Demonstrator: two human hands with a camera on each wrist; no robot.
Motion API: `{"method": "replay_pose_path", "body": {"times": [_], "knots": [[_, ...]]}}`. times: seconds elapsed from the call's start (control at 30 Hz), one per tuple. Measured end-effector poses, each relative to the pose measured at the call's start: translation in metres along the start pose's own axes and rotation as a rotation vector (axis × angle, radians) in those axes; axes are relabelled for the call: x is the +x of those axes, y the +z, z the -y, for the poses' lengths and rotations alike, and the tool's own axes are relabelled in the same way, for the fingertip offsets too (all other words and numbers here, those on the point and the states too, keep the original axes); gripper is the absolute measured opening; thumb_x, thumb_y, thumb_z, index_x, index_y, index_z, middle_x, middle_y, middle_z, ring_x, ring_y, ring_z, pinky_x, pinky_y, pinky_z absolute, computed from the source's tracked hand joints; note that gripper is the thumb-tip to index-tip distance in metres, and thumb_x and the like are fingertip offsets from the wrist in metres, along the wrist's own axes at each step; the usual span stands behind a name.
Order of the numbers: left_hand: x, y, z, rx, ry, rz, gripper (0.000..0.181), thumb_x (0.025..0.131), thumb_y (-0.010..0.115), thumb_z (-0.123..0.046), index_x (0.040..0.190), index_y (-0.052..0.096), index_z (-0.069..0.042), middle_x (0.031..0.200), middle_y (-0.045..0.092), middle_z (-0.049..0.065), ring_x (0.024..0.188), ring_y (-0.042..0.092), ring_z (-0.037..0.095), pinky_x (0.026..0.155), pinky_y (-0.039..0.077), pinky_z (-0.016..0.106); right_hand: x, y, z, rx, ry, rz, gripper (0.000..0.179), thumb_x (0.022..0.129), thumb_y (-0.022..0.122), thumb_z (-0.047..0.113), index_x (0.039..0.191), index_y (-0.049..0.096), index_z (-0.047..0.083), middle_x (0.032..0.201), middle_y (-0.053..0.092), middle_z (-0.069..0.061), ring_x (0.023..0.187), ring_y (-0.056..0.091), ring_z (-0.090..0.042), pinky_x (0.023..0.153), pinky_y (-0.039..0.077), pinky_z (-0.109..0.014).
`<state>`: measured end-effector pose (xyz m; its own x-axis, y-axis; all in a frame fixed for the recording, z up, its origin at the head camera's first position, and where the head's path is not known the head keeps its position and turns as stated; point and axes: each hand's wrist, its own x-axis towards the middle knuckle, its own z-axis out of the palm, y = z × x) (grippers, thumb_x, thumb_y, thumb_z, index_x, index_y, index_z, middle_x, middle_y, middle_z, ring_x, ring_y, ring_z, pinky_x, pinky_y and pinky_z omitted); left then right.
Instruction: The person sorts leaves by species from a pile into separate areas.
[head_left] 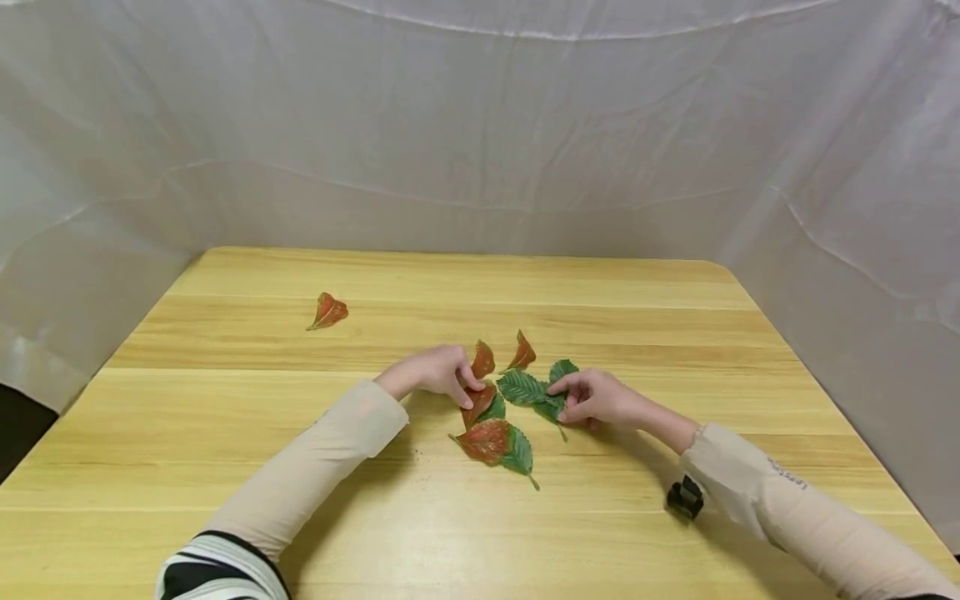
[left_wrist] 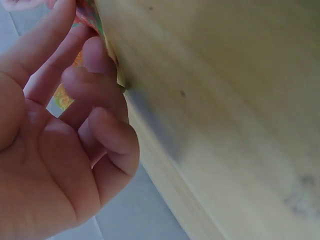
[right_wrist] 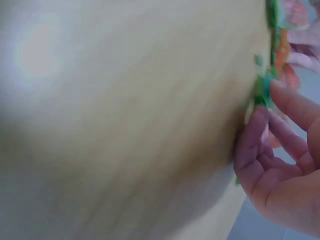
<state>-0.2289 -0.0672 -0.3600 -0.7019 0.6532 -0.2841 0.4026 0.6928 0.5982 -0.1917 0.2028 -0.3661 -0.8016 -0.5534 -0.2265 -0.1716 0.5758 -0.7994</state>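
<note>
My left hand pinches a red leaf between thumb and forefinger, just above a green leaf that it partly covers. In the left wrist view the other fingers curl loosely beside the tabletop. To the right, the thumb and forefinger of my right hand pinch a green leaf in a small green cluster. Nearer the front, a larger red leaf overlaps another green leaf. Two red leaves lie beyond the hands, one of them this upright-looking leaf.
A lone red leaf lies far to the left on the wooden table. Beneath the right forearm is a small black object, its kind unclear. Pale sheeting hangs behind and along the sides of the table.
</note>
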Motion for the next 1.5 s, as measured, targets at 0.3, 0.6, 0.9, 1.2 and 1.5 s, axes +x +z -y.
{"method": "replay_pose_path", "body": {"times": [0.3,0.6,0.9,1.2,1.5], "knots": [[-0.001,-0.001,-0.001,-0.025,-0.006,0.008,0.028,0.071,0.074,-0.010,0.099,0.069,-0.006,0.105,0.063,0.007,0.053,0.026,0.009,0.053,0.031,0.019,0.003,-0.014,0.013,0.070,-0.002,0.009,0.028,0.082,0.059,-0.001,0.108,0.056,-0.012,0.072,0.054,-0.009,0.056,0.054,-0.026,0.051,0.049,-0.037],[-0.005,0.000,-0.002,-0.068,-0.020,-0.003,0.029,0.072,0.074,-0.008,0.100,0.069,-0.006,0.105,0.063,0.009,0.038,0.031,0.006,0.043,0.032,0.018,0.019,-0.007,0.024,0.034,-0.040,-0.023,0.027,0.081,0.063,0.002,0.105,0.059,-0.009,0.074,0.055,-0.007,0.055,0.051,-0.022,0.047,0.046,-0.035],[-0.005,0.000,-0.005,-0.062,-0.050,0.010,0.028,0.073,0.073,-0.008,0.100,0.069,-0.007,0.105,0.063,0.008,0.034,0.029,0.006,0.038,0.032,0.019,0.034,0.002,0.024,-0.109,-0.107,-0.064,0.023,0.078,0.068,0.004,0.099,0.064,-0.004,0.078,0.059,-0.005,0.061,0.053,-0.016,0.053,0.045,-0.029],[-0.003,-0.001,-0.006,-0.044,-0.077,0.012,0.028,0.072,0.073,-0.009,0.101,0.069,-0.008,0.109,0.062,0.008,0.034,0.030,0.006,0.038,0.033,0.019,0.040,0.010,0.025,-0.218,-0.109,-0.059,0.024,0.074,0.072,0.006,0.096,0.067,0.000,0.079,0.060,-0.004,0.072,0.052,-0.015,0.062,0.044,-0.028],[-0.001,-0.002,-0.005,-0.039,-0.067,0.010,0.027,0.073,0.073,-0.008,0.099,0.069,-0.007,0.106,0.063,0.007,0.035,0.031,0.006,0.038,0.032,0.018,0.045,0.013,0.025,-0.223,-0.132,-0.057,0.023,0.071,0.073,0.002,0.093,0.067,-0.002,0.068,0.055,-0.002,0.063,0.048,-0.012,0.056,0.041,-0.025]]}}
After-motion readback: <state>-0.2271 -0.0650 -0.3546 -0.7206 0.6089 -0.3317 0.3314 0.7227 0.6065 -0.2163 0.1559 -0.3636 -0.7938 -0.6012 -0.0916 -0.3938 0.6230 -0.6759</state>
